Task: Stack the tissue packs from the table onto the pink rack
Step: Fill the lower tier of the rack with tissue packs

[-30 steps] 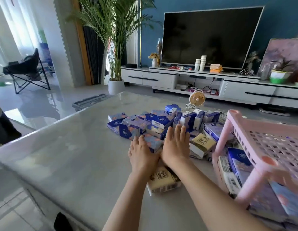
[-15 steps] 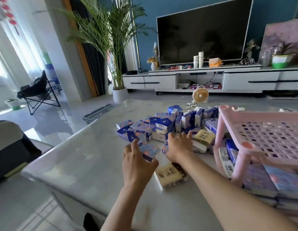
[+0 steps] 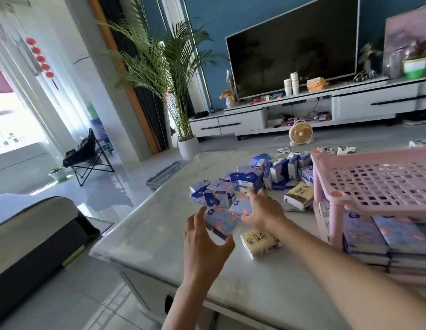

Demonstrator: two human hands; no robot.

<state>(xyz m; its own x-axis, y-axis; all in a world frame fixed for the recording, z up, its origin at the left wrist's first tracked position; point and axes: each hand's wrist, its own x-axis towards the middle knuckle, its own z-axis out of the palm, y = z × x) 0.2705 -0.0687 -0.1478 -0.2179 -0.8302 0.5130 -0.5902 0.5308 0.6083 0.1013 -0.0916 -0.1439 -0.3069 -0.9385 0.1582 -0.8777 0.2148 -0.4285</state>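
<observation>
A heap of blue and purple tissue packs (image 3: 250,182) lies on the grey marble table (image 3: 147,236), left of the pink rack (image 3: 383,184). My left hand (image 3: 204,244) grips one blue patterned pack (image 3: 220,222) between thumb and fingers at the heap's near edge. My right hand (image 3: 262,211) reaches across a second blue pack (image 3: 241,207), its fingers spread over it. A cream pack (image 3: 259,241) lies just under my right wrist. Several packs are stacked on the rack's lower shelf (image 3: 383,239).
Another cream pack (image 3: 299,195) lies against the rack's near left leg (image 3: 335,222). The table's left edge drops to a tiled floor with a sofa (image 3: 33,234). Beyond the table stand a small fan (image 3: 300,134), a TV cabinet and a potted palm.
Both hands have pulled back from the heap toward me. My left hand has closed round a blue pack and drawn it out, and the view has swung left.
</observation>
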